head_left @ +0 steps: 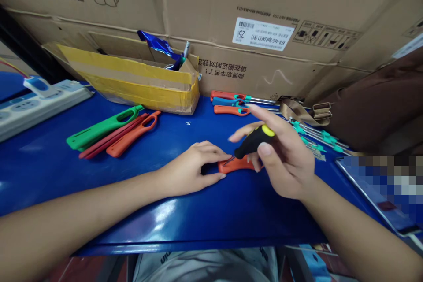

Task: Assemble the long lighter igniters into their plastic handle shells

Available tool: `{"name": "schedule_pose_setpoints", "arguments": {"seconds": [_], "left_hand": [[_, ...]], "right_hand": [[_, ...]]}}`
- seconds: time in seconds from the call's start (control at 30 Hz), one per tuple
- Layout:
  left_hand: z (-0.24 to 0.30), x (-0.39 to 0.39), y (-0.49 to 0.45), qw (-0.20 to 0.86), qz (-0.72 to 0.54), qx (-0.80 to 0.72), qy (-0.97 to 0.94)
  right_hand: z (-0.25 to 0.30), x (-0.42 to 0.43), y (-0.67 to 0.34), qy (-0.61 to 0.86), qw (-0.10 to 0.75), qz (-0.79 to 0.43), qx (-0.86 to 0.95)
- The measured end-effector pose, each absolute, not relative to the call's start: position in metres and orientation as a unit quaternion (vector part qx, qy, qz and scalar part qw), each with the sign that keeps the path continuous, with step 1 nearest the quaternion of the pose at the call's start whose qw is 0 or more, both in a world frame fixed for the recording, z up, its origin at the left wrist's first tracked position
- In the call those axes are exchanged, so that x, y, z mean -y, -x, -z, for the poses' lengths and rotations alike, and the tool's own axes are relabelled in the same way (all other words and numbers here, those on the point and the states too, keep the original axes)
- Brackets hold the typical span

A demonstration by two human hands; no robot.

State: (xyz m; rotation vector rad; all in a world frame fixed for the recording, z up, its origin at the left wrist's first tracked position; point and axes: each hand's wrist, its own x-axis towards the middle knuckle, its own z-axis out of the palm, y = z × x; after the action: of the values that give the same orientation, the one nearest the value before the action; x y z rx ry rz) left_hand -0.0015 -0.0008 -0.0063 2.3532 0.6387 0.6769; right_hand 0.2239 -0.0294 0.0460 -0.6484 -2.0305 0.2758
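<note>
My left hand (194,163) lies on the blue table, its thumb and fingers pinching the left end of an orange lighter handle (239,165). In my right hand (284,154) is a black screwdriver (251,143) with a yellow-tipped grip. The screwdriver slants down to the left, its tip at the orange handle close to my left fingertips. My right index finger is raised off the grip, and part of the handle is hidden behind my right fingers. A few tiny screws (188,123) lie beyond my left hand.
Green (99,132), red and orange lighter casings lie at left, near a power strip (42,101). A yellow-taped cardboard box (139,83) stands behind. Several long lighters (229,109) and metal rods with teal parts (324,136) lie at back right. A tablet-like device (370,194) is at right.
</note>
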Motion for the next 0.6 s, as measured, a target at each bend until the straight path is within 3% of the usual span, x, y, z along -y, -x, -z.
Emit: {"name": "schedule_pose_setpoints", "arguments": {"seconds": [0.17, 0.23, 0.37, 0.6], "left_hand": [[0.0059, 0.0007, 0.0017, 0.304, -0.247, -0.24, -0.888], [0.0056, 0.0006, 0.0015, 0.303, -0.249, -0.242, -0.887], [0.0047, 0.0012, 0.0008, 0.313, -0.261, -0.241, -0.881], [-0.0002, -0.0019, 0.0013, 0.418, -0.34, -0.271, -0.797]], "right_hand": [[-0.0448, 0.0271, -0.2259, 0.249, 0.511, 0.07, 0.82], [-0.0428, 0.0275, -0.2273, 0.245, 0.511, 0.05, 0.822], [-0.0385, 0.0272, -0.2275, 0.262, 0.509, -0.108, 0.812], [-0.0396, 0.0224, -0.2273, 0.216, 0.512, -0.013, 0.831]]}}
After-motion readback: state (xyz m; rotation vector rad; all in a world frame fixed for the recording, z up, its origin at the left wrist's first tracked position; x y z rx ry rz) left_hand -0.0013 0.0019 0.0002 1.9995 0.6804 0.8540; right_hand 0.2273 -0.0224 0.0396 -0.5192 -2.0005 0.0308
